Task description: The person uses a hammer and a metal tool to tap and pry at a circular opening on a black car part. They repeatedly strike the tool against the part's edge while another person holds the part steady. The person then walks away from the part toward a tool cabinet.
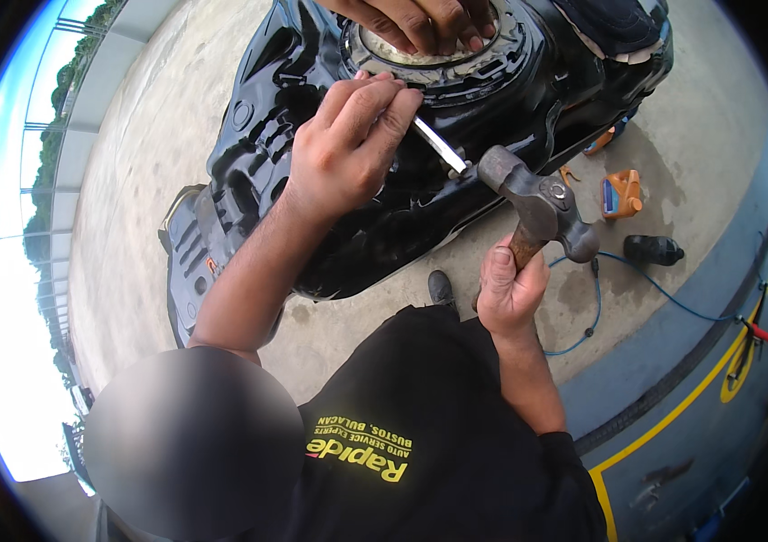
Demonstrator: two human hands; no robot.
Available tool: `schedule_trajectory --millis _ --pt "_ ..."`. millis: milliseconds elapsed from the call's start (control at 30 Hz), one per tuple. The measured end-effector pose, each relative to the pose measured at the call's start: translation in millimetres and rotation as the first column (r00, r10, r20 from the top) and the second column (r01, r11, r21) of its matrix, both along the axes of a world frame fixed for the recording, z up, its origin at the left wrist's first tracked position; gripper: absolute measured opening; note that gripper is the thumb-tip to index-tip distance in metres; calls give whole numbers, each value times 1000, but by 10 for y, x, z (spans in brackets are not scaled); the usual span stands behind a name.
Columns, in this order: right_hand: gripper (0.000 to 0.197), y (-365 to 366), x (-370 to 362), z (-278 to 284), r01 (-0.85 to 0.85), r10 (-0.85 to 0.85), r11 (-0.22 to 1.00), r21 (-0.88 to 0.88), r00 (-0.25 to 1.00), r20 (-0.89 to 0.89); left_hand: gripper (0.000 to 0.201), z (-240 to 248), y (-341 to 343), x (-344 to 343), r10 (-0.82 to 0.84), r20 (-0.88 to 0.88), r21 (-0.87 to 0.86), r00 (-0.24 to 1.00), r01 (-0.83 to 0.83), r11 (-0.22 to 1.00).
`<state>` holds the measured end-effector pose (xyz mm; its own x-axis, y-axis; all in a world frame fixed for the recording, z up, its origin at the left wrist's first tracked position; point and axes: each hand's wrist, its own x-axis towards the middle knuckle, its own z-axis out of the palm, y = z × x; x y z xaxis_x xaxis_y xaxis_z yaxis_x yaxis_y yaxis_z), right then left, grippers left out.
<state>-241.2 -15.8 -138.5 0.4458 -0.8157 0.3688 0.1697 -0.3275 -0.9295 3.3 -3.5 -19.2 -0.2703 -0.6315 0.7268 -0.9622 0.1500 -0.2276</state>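
Note:
A large black moulded tank, apparently a car's fuel tank (384, 235), lies in front of me. A notched ring (483, 77) surrounds its round top opening. My left hand (343, 149) is closed around a flat silver chisel-like bar (440, 144), angled from the ring's near edge; my fingers hide its far end. My right hand (512, 291) grips the wooden handle of a ball-peen hammer (542, 203). The hammer's flat face is close to the bar's near end; whether they touch I cannot tell. Another person's hand (424, 23) reaches in from the top edge onto the opening.
Dark cloth (609, 25) lies over the tank's far right. On the concrete floor to the right are an orange jug (621, 194), a black bottle (653, 250) and a thin blue hose (599, 294). My shoe (441, 287) shows below the tank.

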Motion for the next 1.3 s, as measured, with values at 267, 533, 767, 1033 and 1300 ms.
schedule_trajectory --millis 267,533,767,1033,1300 --pt "31 -33 34 185 61 -71 997 45 964 258 38 56 -20 37 6 30 44 1000 -8 999" --pt "34 76 -134 55 -1 -6 999 53 992 126 35 78 32 -27 -6 -14 47 1000 7 999" --pt "37 205 -780 -193 -1 21 966 259 997 -73 29 252 415 -414 -146 -13 32 989 147 989" --pt "39 -150 -1454 -208 169 -73 934 314 952 -296 44 252 426 -853 -213 -422 266 881 345 900" --pt "40 -1599 -1646 151 -51 103 973 225 969 -225 47 239 -482 -1345 -59 -496 334 866 253 908"
